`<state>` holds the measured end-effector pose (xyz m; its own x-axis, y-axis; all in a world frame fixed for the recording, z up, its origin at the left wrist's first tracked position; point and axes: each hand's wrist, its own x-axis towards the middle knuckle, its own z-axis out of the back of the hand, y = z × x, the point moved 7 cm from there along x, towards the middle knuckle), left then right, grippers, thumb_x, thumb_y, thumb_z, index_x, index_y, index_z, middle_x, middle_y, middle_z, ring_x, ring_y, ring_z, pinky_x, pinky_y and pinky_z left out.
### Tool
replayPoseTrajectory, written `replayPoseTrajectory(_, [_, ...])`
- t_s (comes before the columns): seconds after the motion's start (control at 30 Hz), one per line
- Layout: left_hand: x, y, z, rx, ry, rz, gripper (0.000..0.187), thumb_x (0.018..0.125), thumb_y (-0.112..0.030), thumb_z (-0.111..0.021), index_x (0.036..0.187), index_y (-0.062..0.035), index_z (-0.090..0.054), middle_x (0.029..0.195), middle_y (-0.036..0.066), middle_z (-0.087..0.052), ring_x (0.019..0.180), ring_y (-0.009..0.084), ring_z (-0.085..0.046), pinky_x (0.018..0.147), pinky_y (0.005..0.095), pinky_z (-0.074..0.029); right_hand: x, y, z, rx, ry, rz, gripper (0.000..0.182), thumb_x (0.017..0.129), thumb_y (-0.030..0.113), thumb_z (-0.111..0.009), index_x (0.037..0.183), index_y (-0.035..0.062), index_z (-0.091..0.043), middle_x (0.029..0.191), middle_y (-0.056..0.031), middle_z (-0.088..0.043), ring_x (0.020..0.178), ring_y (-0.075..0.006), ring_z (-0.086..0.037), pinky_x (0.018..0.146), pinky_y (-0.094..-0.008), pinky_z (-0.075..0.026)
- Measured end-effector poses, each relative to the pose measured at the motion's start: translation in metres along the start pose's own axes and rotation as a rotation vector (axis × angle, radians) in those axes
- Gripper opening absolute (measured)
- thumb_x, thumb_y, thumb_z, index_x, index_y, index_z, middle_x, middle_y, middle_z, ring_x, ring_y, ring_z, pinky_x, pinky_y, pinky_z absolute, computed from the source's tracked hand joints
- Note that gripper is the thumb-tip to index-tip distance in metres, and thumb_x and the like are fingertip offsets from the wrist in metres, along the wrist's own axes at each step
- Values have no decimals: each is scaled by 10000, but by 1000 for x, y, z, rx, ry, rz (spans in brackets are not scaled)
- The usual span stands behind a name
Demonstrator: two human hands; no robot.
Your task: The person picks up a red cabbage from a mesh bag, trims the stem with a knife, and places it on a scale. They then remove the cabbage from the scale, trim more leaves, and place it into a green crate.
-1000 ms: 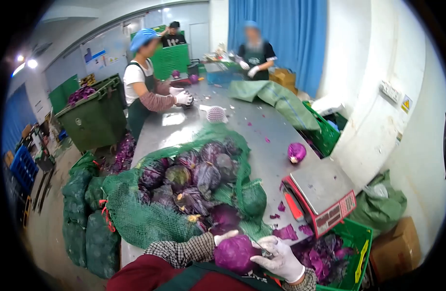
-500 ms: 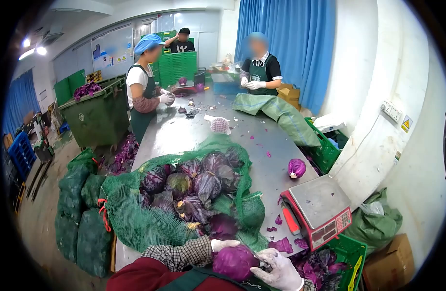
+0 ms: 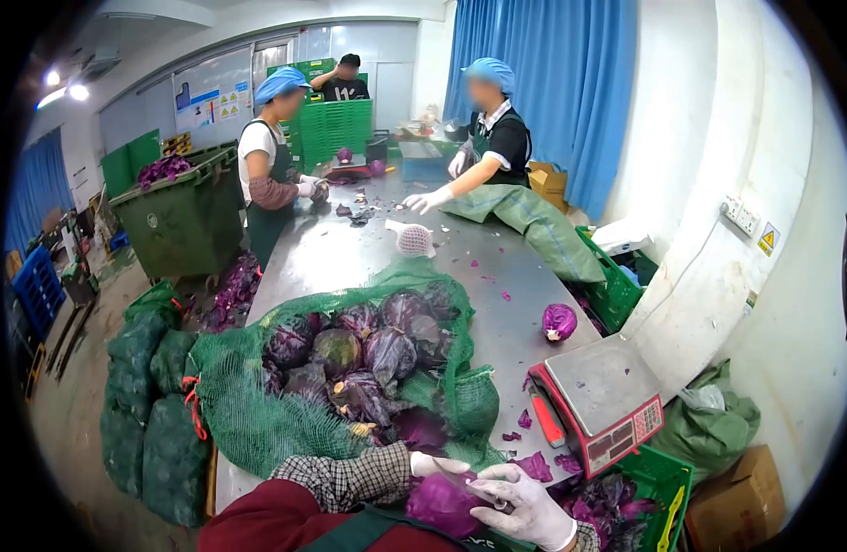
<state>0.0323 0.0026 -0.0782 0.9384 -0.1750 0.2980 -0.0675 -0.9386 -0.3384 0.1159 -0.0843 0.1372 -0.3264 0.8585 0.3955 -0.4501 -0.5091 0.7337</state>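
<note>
At the near edge of the metal table, my gloved left hand (image 3: 434,464) is wrapped over the top of a purple cabbage (image 3: 443,505). My gloved right hand (image 3: 524,504) grips a small knife (image 3: 472,480) against the right side of that cabbage; the blade is partly hidden. Just beyond my hands lies an open green mesh bag (image 3: 285,428) holding several dark purple cabbages (image 3: 389,354). Loose purple leaves (image 3: 535,465) lie to the right of the cabbage.
A red scale (image 3: 607,396) and a single cabbage (image 3: 559,322) are on the right side. A green crate (image 3: 678,474) with leaves stands below. Two co-workers in blue caps stand at the far table; another person is behind green crates (image 3: 336,129). Filled mesh bags (image 3: 170,442) stand left.
The co-worker on the right has turned and stretched a gloved hand over the table. My right hand has shifted slightly up and left on the cabbage. The view has moved a little.
</note>
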Motion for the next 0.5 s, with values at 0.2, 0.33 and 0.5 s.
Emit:
replayPoseTrajectory(0.2, [2, 3, 1, 9, -16, 1, 682, 925, -593, -463, 1374, -79, -458, 1360, 120, -528, 1194, 254, -549, 1030, 449, -428, -1, -13, -2, 58, 15, -23, 324, 753, 84, -780, 1046, 40, -649, 1005, -79, -593, 873, -182, -592, 700, -280, -496])
replayPoseTrajectory(0.33, [5, 6, 1, 10, -24, 11, 682, 926, -595, -462, 1376, -82, -456, 1365, 117, -524, 1200, 252, -544, 1034, 449, -424, -5, -16, -1, -23, 23, 47, 270, 734, 73, -794, 957, 31, -649, 1017, -95, -603, 913, -207, -613, 716, -297, -511])
replayPoseTrajectory(0.5, [7, 14, 3, 14, -45, 33, 683, 926, -597, -459, 1379, -86, -452, 1371, 114, -519, 1208, 249, -537, 1040, 449, -419, -11, -25, -1, 109, 1, -38, 206, 749, 53, -770, 894, 28, -627, 1014, -82, -616, 894, -168, -606, 697, -267, -498])
